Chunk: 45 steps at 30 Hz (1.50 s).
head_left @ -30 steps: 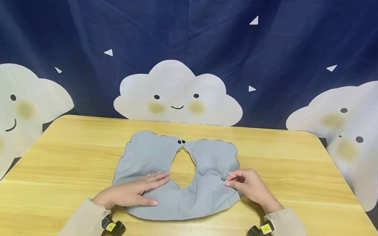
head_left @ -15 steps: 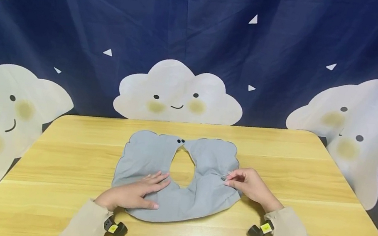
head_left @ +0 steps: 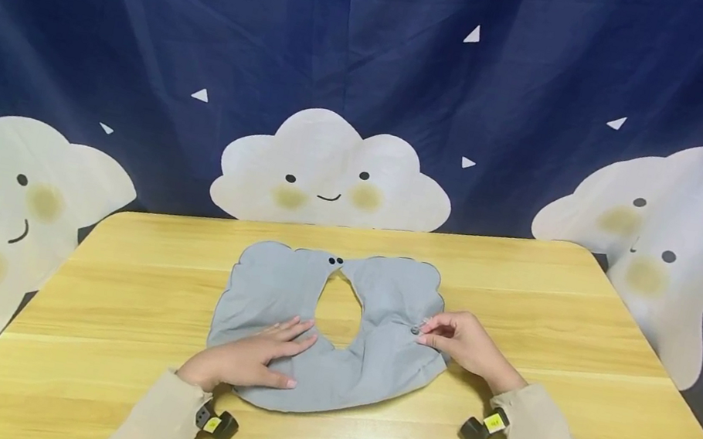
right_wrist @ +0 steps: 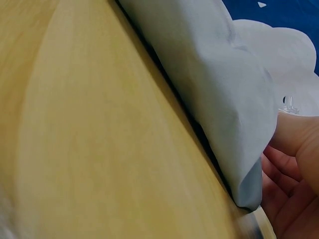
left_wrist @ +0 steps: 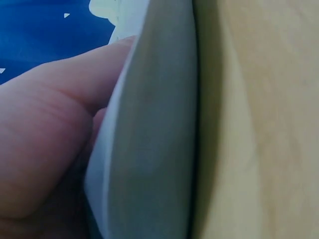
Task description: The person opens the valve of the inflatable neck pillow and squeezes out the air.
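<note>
A grey inflatable neck pillow (head_left: 332, 385), partly puffed and creased, lies on the table with its opening facing the far side. Two black snap buttons (head_left: 335, 261) meet at the tips of its arms. My left hand (head_left: 249, 360) rests spread on the pillow's left part, fingers pointing to the inner hole. At the pillow's right side my right hand (head_left: 469, 346) pinches a small clear valve (head_left: 424, 325) between thumb and fingertips. The right wrist view shows the clear valve (right_wrist: 289, 105) just above the thumb. In the left wrist view the pillow's edge (left_wrist: 154, 124) hides most fingers.
The wooden table (head_left: 120, 289) has rounded far corners. Behind it hangs a dark blue curtain (head_left: 410, 49) printed with white smiling clouds and triangles. A small black camera (head_left: 224, 429) sits on the left wrist and another black camera (head_left: 473, 432) on the right.
My left hand has shifted very slightly to the right on the pillow. The right hand keeps its pinch on the valve in the same place.
</note>
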Tool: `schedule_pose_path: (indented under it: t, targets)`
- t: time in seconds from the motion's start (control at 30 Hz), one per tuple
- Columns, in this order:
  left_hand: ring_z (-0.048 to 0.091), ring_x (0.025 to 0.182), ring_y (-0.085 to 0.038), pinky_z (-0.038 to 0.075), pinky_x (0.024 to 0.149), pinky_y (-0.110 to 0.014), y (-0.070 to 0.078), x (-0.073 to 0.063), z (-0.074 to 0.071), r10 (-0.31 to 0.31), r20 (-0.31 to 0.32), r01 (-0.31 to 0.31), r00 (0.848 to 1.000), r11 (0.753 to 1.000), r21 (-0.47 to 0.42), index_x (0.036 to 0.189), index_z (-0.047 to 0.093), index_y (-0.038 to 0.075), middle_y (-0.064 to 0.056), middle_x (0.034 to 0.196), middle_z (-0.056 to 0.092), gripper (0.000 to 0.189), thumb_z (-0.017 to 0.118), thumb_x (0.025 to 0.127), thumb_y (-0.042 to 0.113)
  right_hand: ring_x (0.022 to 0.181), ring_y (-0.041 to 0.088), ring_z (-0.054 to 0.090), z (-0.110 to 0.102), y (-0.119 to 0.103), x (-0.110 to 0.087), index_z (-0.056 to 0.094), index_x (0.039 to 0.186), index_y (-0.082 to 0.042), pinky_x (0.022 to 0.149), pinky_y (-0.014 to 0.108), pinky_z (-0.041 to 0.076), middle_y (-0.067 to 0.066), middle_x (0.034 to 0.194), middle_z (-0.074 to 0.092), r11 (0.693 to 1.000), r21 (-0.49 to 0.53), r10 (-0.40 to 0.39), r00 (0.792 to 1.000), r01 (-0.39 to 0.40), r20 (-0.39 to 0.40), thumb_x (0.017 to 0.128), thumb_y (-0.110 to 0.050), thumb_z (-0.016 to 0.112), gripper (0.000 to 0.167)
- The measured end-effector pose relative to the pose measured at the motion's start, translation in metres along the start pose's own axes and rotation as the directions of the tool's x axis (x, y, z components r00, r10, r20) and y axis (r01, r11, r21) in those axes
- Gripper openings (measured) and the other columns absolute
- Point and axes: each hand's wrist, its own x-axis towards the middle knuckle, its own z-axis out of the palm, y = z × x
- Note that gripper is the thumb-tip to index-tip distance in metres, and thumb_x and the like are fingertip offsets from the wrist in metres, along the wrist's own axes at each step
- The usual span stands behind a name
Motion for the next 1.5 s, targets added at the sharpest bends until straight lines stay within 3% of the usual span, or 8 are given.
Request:
schedule_pose_path:
  t: [0.33, 0.57, 0.73, 0.93, 1.1, 1.23, 1.37, 1.5]
  targets:
    - [0.006, 0.143, -0.038, 0.011, 0.112, -0.056, 0.001, 0.002, 0.001, -0.017, -0.018, 0.017, 1.000, 1.000, 0.007, 0.147, 0.031, 0.006, -0.015, 0.156, 0.015, 0.072, 0.059, 0.091, 0.041, 0.075, 0.007, 0.063, -0.001, 0.000, -0.002, 0.070, 0.082, -0.002, 0.071, 0.022, 0.053, 0.008, 0.083, 0.070, 1.000, 0.009, -0.003, 1.000, 0.003, -0.004, 0.081, -0.006, 0.072, 0.005]
    - [0.018, 0.140, -0.039, 0.019, 0.110, -0.056, 0.011, 0.007, -0.003, -0.040, -0.103, 0.038, 0.994, 0.999, -0.020, 0.145, 0.033, 0.001, -0.018, 0.153, 0.023, 0.072, 0.059, 0.091, 0.042, 0.074, 0.007, 0.063, 0.000, 0.001, -0.001, 0.070, 0.082, -0.003, 0.070, 0.022, 0.053, 0.008, 0.084, 0.069, 1.000, 0.007, 0.004, 1.000, -0.004, 0.005, 0.082, -0.009, 0.073, 0.006]
    - [0.024, 0.140, -0.035, 0.022, 0.111, -0.051, 0.024, 0.014, -0.007, 0.017, -0.145, -0.021, 0.989, 1.000, -0.022, 0.146, 0.031, 0.004, -0.017, 0.153, 0.025, 0.070, 0.057, 0.093, 0.041, 0.074, 0.008, 0.063, 0.000, 0.001, -0.002, 0.070, 0.083, -0.001, 0.070, 0.022, 0.053, 0.008, 0.083, 0.069, 1.000, 0.015, 0.004, 1.000, -0.004, 0.011, 0.082, -0.009, 0.072, 0.008]
    - [0.021, 0.141, -0.032, 0.019, 0.112, -0.048, 0.047, 0.023, -0.007, 0.067, -0.183, -0.091, 0.981, 0.988, -0.128, 0.148, 0.028, 0.006, -0.012, 0.154, 0.022, 0.069, 0.056, 0.094, 0.036, 0.075, 0.008, 0.063, -0.001, -0.009, -0.002, 0.069, 0.083, 0.001, 0.071, 0.021, 0.053, 0.010, 0.084, 0.070, 1.000, -0.004, 0.002, 1.000, -0.001, 0.015, 0.082, -0.006, 0.071, 0.008]
    - [0.012, 0.143, -0.031, 0.015, 0.113, -0.049, 0.068, 0.042, 0.009, 0.037, -0.213, -0.075, 0.976, 0.982, -0.173, 0.151, 0.018, 0.007, -0.008, 0.158, 0.011, 0.071, 0.052, 0.096, 0.037, 0.075, 0.012, 0.063, -0.002, -0.022, -0.003, 0.068, 0.083, 0.005, 0.070, 0.021, 0.052, 0.014, 0.085, 0.069, 0.999, -0.039, 0.011, 1.000, -0.011, 0.013, 0.082, 0.001, 0.069, 0.004]
    - [0.007, 0.143, -0.034, 0.015, 0.113, -0.050, 0.081, 0.058, 0.026, -0.002, -0.257, -0.024, 0.966, 0.995, -0.098, 0.151, 0.013, 0.005, -0.014, 0.157, 0.007, 0.068, 0.042, 0.100, 0.038, 0.075, 0.011, 0.063, 0.000, -0.002, 0.001, 0.069, 0.084, 0.003, 0.071, 0.022, 0.052, 0.011, 0.086, 0.070, 0.999, -0.038, 0.013, 1.000, -0.013, 0.009, 0.083, -0.003, 0.070, 0.006]
    - [0.004, 0.143, -0.034, 0.014, 0.114, -0.048, 0.091, 0.068, 0.036, -0.031, -0.244, 0.022, 0.969, 0.999, -0.041, 0.150, 0.010, 0.002, -0.016, 0.157, 0.005, 0.065, 0.035, 0.102, 0.038, 0.075, 0.007, 0.063, -0.001, 0.002, 0.001, 0.070, 0.085, -0.001, 0.071, 0.021, 0.052, 0.008, 0.086, 0.070, 0.999, -0.040, -0.002, 1.000, 0.002, 0.008, 0.083, -0.007, 0.071, 0.007]
    - [0.003, 0.144, -0.032, 0.014, 0.114, -0.048, 0.091, 0.072, 0.039, -0.052, -0.221, 0.035, 0.974, 0.996, -0.081, 0.150, 0.010, 0.002, -0.014, 0.157, 0.005, 0.065, 0.037, 0.102, 0.036, 0.074, 0.007, 0.063, -0.002, 0.002, 0.000, 0.071, 0.085, 0.000, 0.070, 0.022, 0.052, 0.008, 0.085, 0.070, 0.999, -0.025, -0.020, 1.000, 0.020, 0.014, 0.083, -0.010, 0.072, 0.010]
